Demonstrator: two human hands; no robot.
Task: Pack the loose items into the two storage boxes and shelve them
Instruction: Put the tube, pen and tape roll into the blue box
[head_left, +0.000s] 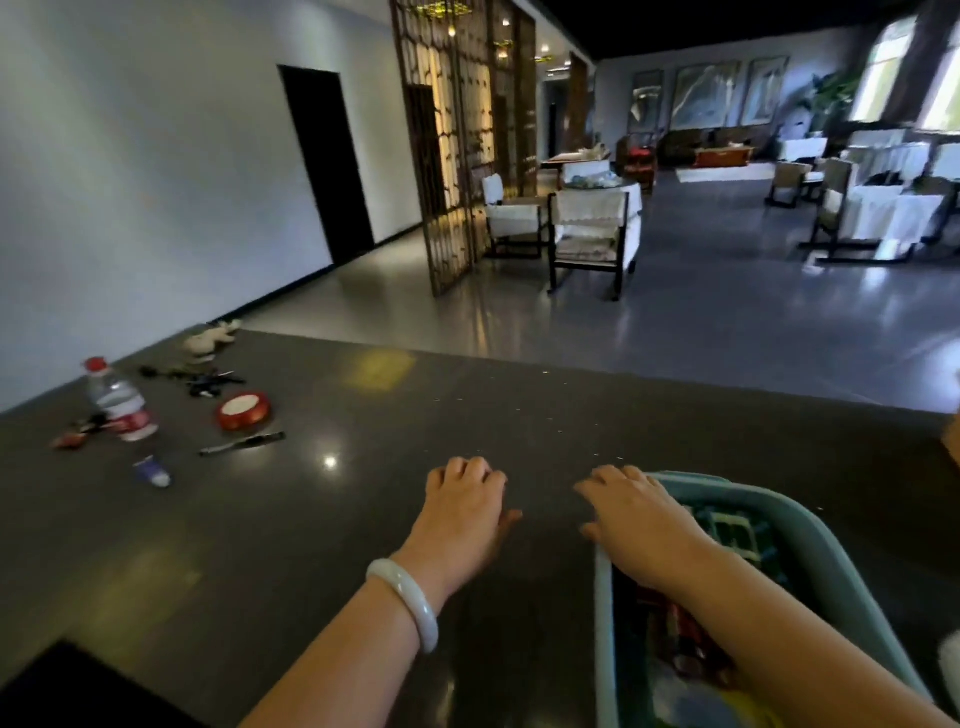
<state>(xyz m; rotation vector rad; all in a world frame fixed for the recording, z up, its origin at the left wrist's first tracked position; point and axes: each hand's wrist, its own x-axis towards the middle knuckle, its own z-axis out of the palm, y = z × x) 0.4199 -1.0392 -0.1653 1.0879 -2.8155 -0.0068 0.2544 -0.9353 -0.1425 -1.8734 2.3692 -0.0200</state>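
While both hands sit low over the near edge of the dark counter (519, 415), I record the following. The left hand (462, 514) rests on the bare counter surface with fingers curled under at the knuckles; it grasps nothing that I can see, though the fingertips are folded out of view, so I cannot rule out a small item beneath them. A pale bangle (405, 608) sits on that wrist. The right hand (639, 514) lies across the far left corner of the teal storage box (831, 561), fingers bent over the rim; whether it grips the rim or merely rests there I cannot tell. I judge the hand is placed so as to steady or shift the box.

That box already holds mixed goods, dark green and red packets among them; the blur prevents closer identification. Only one box is in view.

The remaining loose items lie well apart from both hands, at the far left of the counter: a water bottle (119, 400) with a red cap, upright; a red round tin (244, 411) just to its right; a dark pen (241, 444) nearer to me; a small blue-and-white tube (152, 470); a tangle of dark clips (208, 382); and a pale soft toy (208, 340) by the wall.

In my judgement packing is partly done, and the left hand is the nearer to what remains.
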